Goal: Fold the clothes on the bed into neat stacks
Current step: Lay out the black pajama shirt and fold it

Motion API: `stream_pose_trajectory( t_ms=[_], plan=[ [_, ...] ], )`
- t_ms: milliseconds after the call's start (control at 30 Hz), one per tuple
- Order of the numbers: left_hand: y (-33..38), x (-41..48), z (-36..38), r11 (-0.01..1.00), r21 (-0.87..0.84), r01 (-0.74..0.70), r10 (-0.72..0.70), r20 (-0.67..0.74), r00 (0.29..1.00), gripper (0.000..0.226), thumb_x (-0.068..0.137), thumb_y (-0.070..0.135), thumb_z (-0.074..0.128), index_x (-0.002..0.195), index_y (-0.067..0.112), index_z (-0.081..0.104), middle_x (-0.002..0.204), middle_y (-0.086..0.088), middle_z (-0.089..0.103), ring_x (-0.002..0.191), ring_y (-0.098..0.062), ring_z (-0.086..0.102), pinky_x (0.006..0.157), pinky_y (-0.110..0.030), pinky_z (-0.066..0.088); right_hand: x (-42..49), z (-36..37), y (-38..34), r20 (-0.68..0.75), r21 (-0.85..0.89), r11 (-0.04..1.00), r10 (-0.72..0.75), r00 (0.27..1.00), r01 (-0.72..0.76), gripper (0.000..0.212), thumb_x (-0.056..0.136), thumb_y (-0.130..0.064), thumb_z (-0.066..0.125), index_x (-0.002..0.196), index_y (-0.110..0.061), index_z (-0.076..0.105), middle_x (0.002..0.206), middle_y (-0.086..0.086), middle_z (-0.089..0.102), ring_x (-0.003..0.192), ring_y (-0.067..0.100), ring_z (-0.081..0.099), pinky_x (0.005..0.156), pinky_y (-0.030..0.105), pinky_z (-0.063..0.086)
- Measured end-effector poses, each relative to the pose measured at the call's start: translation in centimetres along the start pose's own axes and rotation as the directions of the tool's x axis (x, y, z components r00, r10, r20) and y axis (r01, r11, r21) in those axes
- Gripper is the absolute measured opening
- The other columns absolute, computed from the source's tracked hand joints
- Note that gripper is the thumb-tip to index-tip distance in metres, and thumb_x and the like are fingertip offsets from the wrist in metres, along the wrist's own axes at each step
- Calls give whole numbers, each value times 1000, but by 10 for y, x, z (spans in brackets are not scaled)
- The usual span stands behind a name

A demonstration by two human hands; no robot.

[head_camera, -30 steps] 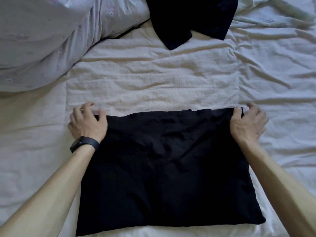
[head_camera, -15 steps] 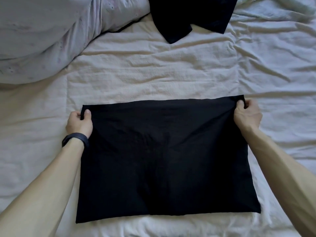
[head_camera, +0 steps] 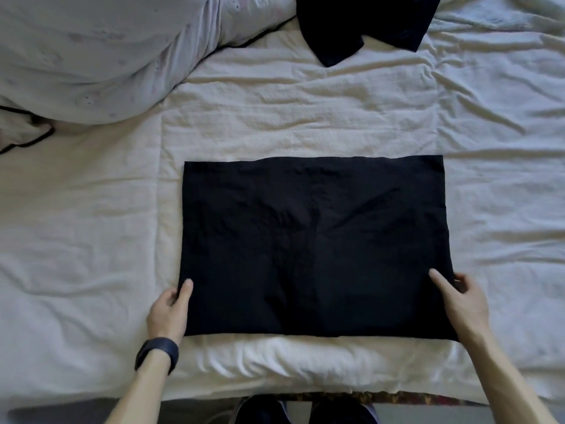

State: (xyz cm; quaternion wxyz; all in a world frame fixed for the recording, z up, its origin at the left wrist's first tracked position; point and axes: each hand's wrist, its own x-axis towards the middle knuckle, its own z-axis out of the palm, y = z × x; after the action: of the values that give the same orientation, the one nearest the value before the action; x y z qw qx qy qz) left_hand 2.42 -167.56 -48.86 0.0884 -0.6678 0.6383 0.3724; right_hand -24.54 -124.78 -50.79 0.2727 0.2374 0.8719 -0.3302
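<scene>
The left hand's (head_camera: 166, 313) fingers are hidden under the cloth's (head_camera: 315, 249) left edge; only the thumb is seen on top. The right hand's (head_camera: 461, 304) fingertips are partly covered at the cloth's right edge. The cloth's lower layers are concealed, so its kind cannot be told. A second black garment (head_camera: 351, 22) toward the bed's (head_camera: 91, 240) far side is cut off by the top edge, as is the duvet (head_camera: 101, 50) at the far left corner. Dark shoes (head_camera: 305, 410) are cropped at the bottom.

Black garment (head_camera: 315, 246), cream bedsheet (head_camera: 91, 240)
</scene>
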Motion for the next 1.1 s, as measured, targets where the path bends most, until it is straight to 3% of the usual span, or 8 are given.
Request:
stream_pose_trajectory(
  t_ms=[67,200,333,467,567,700,867,1100],
  plan=[
    [-24,-15,-6,999,-35,9,-7,53,999,66,80,74,54,76,8,57,72,-8,57,76,-30,57,66,-38,39,-17,-8,24,5,-23,1000,11,1000,-11,35,88,-53,72,99,-20,64,98,-1,69,96,26,66,88,50,53],
    [-59,-29,-7,990,-121,79,-67,103,992,56,91,57,63,121,10,67,121,-7,66,120,-32,57,101,-43,43,-46,-19,61,-18,-25,999,35,999,-35,38,88,-58,70,88,-20,69,86,0,68,83,23,62,77,44,46],
    [-64,-27,-5,973,-214,86,-62,115,991,38,87,58,68,83,20,67,86,-2,63,92,-31,63,87,-47,52,-60,-15,69,25,262,954,142,990,-143,32,91,-43,74,79,-15,61,77,4,56,71,17,53,69,36,41],
    [-65,-30,-11,933,-317,170,-100,225,969,34,86,43,75,110,23,63,99,1,68,88,-18,64,72,-34,49,-73,-11,76,126,558,799,183,975,-222,18,95,-23,71,88,-23,54,87,0,56,76,9,58,68,29,44],
    [-72,-32,-16,900,-382,209,-109,268,957,23,89,30,75,101,17,62,110,-9,71,87,-19,68,66,-29,45,-84,-11,80,161,606,768,134,978,-205,25,97,-24,69,116,-21,54,114,1,60,93,14,64,86,36,52],
    [-78,-36,-18,892,-419,168,-75,229,970,67,89,30,75,143,1,46,117,-14,70,92,-17,70,51,-20,48,-86,-24,79,168,613,773,78,983,-166,29,96,-30,70,119,-20,55,106,5,68,92,19,70,78,36,56],
    [-86,-32,-12,915,-396,77,-14,159,987,52,88,33,76,128,4,61,98,-3,73,87,-12,72,62,-26,51,-76,-28,79,253,419,892,68,965,-173,26,93,-41,72,91,-19,59,91,6,71,88,20,72,67,34,56],
    [-95,-29,-15,869,-487,91,-47,102,994,17,86,23,78,93,12,67,87,-6,74,75,-13,71,44,-15,49,-73,-30,79,132,418,900,70,989,-119,16,102,-19,60,93,-7,54,94,9,68,80,21,72,78,39,58]
  ],
)
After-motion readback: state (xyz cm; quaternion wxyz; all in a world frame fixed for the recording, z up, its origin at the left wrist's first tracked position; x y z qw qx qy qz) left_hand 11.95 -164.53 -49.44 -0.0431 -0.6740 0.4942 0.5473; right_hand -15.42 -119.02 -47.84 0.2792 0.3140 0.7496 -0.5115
